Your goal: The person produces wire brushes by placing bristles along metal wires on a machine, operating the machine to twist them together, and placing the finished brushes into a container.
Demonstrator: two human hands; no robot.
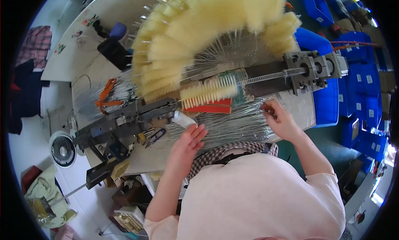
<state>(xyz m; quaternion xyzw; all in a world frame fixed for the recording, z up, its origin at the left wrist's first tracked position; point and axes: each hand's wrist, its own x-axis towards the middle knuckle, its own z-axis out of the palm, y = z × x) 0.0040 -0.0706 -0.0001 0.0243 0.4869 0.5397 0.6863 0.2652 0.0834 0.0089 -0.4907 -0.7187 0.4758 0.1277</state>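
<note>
My left hand (188,145) is by the end of a lever handle wrapped in white (183,119), its fingers stretched out and close together. Whether the fingertips touch the handle is hard to tell. At the right ends of a bundle of thin metal wires (232,125), my right hand (281,120) has its fingers curled in a pinch; what is between them is too small to make out. Beyond the bundle, a pale yellow bristle strip (210,91) winds in a spiral along the machine's axis, beside a coiled wire (272,76) running to the metal chuck (308,70).
Finished yellow bottle brushes (162,53) are fanned in a big arc at the back. Orange-handled pliers (107,96) lie left on the bench. A red strip (212,107) lies under the spiral. Blue bins (322,111) stand right; a fan (63,149) stands left.
</note>
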